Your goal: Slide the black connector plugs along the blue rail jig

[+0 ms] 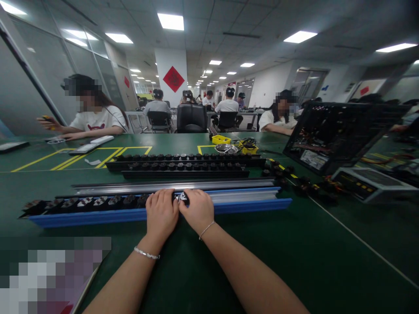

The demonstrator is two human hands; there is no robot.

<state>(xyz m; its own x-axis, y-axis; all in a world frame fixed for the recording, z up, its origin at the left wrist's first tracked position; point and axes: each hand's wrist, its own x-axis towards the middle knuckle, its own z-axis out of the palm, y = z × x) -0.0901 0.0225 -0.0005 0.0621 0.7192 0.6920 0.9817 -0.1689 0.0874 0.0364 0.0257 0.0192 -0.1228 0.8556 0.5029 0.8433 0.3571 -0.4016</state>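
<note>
A long blue channel (98,219) lies across the green table, with a row of black socket modules (115,199) along its left part. My left hand (163,213) is closed over the row near the middle of the channel. Beside it, my right hand (198,210) is closed too, its fingers over the rear edge. Between the two hands a small black module with a white face (180,198) shows, gripped from both sides. To the right, the channel's silvery inside (245,197) is bare. My fingertips are partly hidden behind the module and rail.
Behind the channel lie a metal rail (108,187) and two black strips of sockets (183,173). Loose black modules (306,185), an open computer case (327,139) and a power supply box (373,183) stand right. Yellow trays (221,139) sit farther back. People sit around.
</note>
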